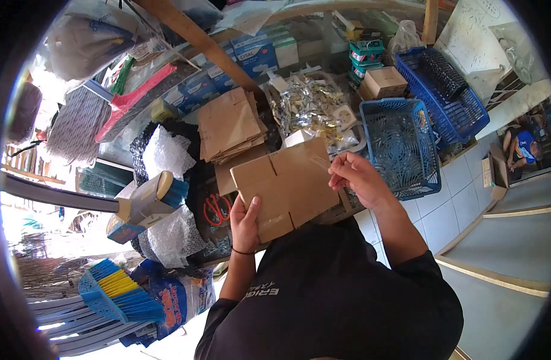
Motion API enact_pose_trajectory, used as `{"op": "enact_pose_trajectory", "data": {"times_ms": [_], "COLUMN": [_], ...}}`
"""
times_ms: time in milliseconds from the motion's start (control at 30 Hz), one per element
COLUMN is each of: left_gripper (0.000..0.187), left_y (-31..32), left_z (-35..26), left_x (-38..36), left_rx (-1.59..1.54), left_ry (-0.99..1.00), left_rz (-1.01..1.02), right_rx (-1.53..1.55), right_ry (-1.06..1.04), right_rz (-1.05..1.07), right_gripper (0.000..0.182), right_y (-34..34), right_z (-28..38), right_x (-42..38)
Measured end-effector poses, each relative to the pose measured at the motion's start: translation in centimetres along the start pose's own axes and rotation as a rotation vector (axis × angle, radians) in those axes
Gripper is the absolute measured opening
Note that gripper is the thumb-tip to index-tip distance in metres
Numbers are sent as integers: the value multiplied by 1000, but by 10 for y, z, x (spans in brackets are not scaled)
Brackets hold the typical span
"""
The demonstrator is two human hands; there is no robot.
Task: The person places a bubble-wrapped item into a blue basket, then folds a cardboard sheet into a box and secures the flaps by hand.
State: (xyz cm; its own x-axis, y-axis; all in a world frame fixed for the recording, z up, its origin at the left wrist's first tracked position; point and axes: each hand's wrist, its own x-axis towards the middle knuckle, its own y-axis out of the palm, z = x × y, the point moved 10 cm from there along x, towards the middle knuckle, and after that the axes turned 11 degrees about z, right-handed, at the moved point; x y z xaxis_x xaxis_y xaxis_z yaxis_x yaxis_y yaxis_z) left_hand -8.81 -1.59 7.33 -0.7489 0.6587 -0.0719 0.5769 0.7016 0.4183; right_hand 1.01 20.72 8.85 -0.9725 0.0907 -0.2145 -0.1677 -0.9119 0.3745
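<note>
A flat piece of brown cardboard point(287, 186) with short slits in its edges is tilted in front of my chest. My left hand point(246, 225) grips its lower left edge, thumb on top and fingers underneath. At the right edge, my right hand point(356, 179) is closed in a pinch. A thin, shiny clear strip point(321, 161), which looks like tape, runs from the cardboard towards those fingertips. More cardboard sheets point(230, 125) lie stacked just beyond the piece. Red-handled scissors point(216, 210) rest left of my left hand.
Blue plastic baskets point(401, 150) stand at the right, near a small brown box point(384, 82). Shiny gold and silver packets point(311, 108) fill the table's middle. Bubble wrap point(167, 153) and brooms point(122, 291) are at the left. A person point(523, 148) sits farther off, right.
</note>
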Motion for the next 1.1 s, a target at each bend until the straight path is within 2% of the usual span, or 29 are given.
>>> {"op": "enact_pose_trajectory", "data": {"times_ms": [233, 433, 767, 833, 967, 1100], "left_gripper": [33, 33, 38, 39, 41, 42], "left_y": [9, 40, 134, 163, 206, 230], "left_z": [5, 8, 15, 23, 45, 61], "left_x": [-20, -21, 36, 47, 59, 61], "left_rx": [21, 9, 169, 208, 283, 288], "left_ry": [-22, -38, -86, -115, -184, -248], "left_rz": [-44, -61, -18, 37, 123, 118], "right_rx": [43, 144, 83, 118, 90, 231], "right_ry": [-29, -136, -272, -321, -300, -199], "right_rz": [-59, -124, -523, -558, -784, -952], "right_gripper": [14, 16, 22, 23, 14, 14], "right_y": [-26, -64, -195, -226, -287, -330], "right_z": [1, 20, 63, 55, 16, -28], "right_x": [1, -13, -84, -104, -155, -200]}}
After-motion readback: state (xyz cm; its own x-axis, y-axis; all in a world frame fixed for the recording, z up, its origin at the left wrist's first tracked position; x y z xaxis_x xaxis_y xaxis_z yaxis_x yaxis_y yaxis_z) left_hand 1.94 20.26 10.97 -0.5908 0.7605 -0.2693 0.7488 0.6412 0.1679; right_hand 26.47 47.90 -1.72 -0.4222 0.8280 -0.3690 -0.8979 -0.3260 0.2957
